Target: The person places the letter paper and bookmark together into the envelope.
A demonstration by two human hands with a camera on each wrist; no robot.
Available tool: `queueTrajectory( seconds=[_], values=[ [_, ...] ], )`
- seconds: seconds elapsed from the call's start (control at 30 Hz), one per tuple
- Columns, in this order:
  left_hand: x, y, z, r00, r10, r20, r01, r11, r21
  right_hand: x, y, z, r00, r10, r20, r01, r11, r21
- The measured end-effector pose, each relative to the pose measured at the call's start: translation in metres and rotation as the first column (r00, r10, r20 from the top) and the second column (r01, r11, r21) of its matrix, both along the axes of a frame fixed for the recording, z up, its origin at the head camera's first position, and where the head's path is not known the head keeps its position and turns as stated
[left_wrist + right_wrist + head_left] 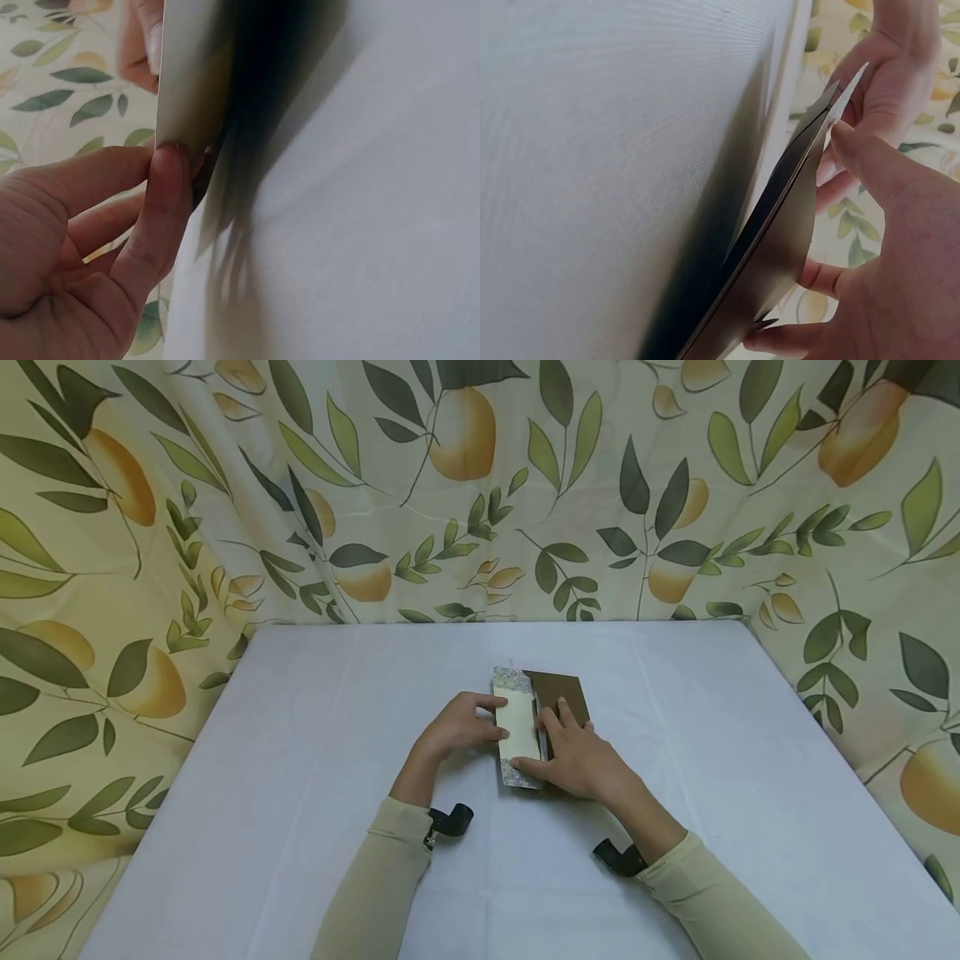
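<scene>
A brown folded card lies tilted on the white cloth, with a cream panel along its left side. Speckled silver bands cross the panel's two ends. My left hand pinches the panel's left edge; in the left wrist view its thumb and fingers meet at the raised edge. My right hand lies over the card, thumb on the panel's lower silver band and the other fingers spread toward the brown side. In the right wrist view these fingers touch the card's brown face, and the card stands partly off the cloth.
The table wears a white cloth with faint creases. A curtain printed with leaves and fruit hangs behind it and along both sides. Black wrist cameras are strapped at both sleeve cuffs.
</scene>
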State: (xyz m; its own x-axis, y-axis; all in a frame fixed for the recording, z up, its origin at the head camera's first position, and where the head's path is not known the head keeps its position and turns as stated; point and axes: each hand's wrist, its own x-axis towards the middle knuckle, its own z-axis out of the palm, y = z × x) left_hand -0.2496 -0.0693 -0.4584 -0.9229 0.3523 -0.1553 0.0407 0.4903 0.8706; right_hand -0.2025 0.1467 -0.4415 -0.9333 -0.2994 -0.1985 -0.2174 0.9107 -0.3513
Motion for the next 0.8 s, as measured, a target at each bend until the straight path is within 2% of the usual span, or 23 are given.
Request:
queueTrajectory(
  seconds=[0.27, 0.6, 0.8],
  values=[
    [0.001, 0.013, -0.004, 1.0, -0.003, 0.029, 0.002, 1.0, 0.026, 0.0, 0.002, 0.0, 1.0, 0.011, -0.009, -0.011, 1.0, -0.012],
    [0.002, 0.021, -0.007, 1.0, -0.017, 0.004, 0.017, 1.0, -0.008, -0.001, 0.001, -0.002, 1.0, 0.017, -0.012, -0.017, 1.0, -0.009],
    [0.003, 0.025, -0.007, 0.999, -0.051, -0.005, 0.051, 0.999, -0.009, 0.0, 0.002, -0.001, 0.999, 0.026, -0.019, -0.026, 0.999, -0.02]
  ],
)
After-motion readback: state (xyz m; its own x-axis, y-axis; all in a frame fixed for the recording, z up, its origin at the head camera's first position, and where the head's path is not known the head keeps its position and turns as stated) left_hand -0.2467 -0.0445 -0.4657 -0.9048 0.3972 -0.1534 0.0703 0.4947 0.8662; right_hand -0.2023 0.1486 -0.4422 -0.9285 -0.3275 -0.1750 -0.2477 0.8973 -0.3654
